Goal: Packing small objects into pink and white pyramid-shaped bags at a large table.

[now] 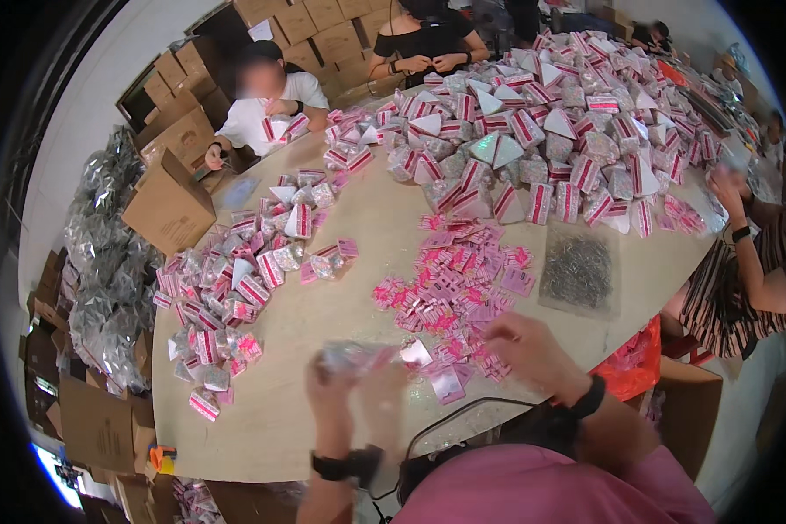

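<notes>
My left hand [326, 382], smeared by motion, grips a small clear plastic packet [351, 356] with some pink on it, above the near part of the table. My right hand [533, 351] is over the right edge of a loose heap of small pink printed cards [450, 284]. Its fingers bend down toward the cards; whether they pinch one is hidden. Pale, shiny cards [448, 386] lie at the heap's near edge, between my hands. A clear flat bag of small dark metal pieces [576, 272] lies beyond my right hand.
Filled clear packets with pink-striped labels [533, 122] form a big mound at the far right; a smaller pile [236, 288] lies left. A cardboard box [170, 205] stands at the table's left edge. Co-workers [275, 105] sit around the table. A red plastic bag [629, 362] hangs right.
</notes>
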A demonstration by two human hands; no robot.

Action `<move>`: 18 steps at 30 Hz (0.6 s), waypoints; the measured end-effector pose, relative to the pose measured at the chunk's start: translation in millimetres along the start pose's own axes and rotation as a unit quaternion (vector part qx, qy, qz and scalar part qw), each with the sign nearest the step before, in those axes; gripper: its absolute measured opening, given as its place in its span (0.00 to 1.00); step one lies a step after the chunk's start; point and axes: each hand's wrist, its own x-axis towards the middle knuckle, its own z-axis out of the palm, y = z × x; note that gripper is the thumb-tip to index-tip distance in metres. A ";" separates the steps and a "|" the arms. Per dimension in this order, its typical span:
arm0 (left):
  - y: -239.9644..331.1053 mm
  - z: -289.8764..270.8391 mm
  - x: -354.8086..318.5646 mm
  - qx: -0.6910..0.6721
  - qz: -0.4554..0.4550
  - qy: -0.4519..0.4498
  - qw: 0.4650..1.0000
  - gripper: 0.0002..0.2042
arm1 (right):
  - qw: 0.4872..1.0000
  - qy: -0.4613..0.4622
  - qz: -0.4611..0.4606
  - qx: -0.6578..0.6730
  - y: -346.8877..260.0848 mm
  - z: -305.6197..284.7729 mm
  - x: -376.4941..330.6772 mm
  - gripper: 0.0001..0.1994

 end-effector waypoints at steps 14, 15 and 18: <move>-30.4 61.5 -25.4 0.497 0.307 -0.216 0.782 0.40 | 0.915 0.042 0.051 -0.399 125.7 -129.5 30.6 0.06; -41.8 68.5 -24.4 0.488 0.282 -0.216 0.797 0.39 | 0.910 0.050 0.049 -0.409 133.4 -126.3 33.6 0.05; -52.7 82.3 -21.9 0.487 0.268 -0.220 0.802 0.37 | 0.900 0.042 0.053 -0.430 136.0 -126.2 33.6 0.05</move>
